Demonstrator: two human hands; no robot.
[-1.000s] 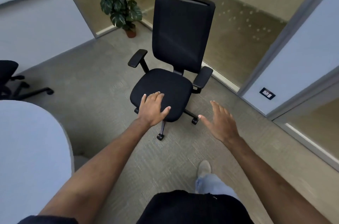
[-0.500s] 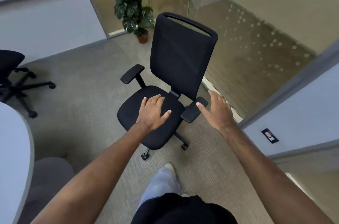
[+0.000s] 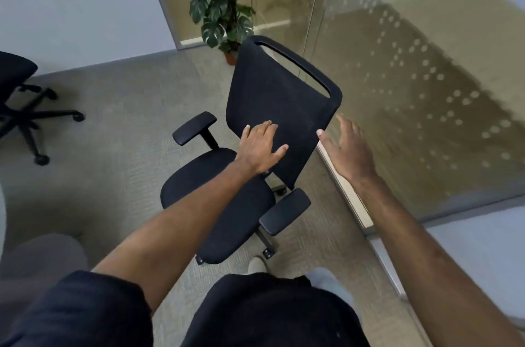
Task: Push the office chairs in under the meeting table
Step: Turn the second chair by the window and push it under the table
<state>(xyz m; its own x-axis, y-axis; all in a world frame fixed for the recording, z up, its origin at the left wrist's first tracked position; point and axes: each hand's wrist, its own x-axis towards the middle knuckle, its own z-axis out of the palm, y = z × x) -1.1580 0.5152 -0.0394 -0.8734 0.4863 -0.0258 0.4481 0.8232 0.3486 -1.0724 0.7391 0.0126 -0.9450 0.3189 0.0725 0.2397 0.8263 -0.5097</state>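
A black office chair (image 3: 281, 96) with a mesh backrest, two armrests and castors stands on the carpet close in front of me, facing me and turned slightly left. My left hand (image 3: 261, 146) is stretched out over the seat, fingers apart, against the lower front of the backrest. My right hand (image 3: 349, 148) hovers open just right of the backrest's edge, holding nothing. A sliver of the white meeting table (image 3: 2, 210) shows at the left edge, with its grey base (image 3: 42, 253) below it.
A second black office chair (image 3: 17, 96) stands at the far left. A potted plant (image 3: 218, 6) is behind the near chair in the corner. A dotted glass wall (image 3: 412, 77) runs along the right, its floor frame (image 3: 349, 199) close to the chair.
I have stepped closer to the chair. My left hand has gone from the seat's front up to the backrest. My right hand has risen beside the backrest's right edge.
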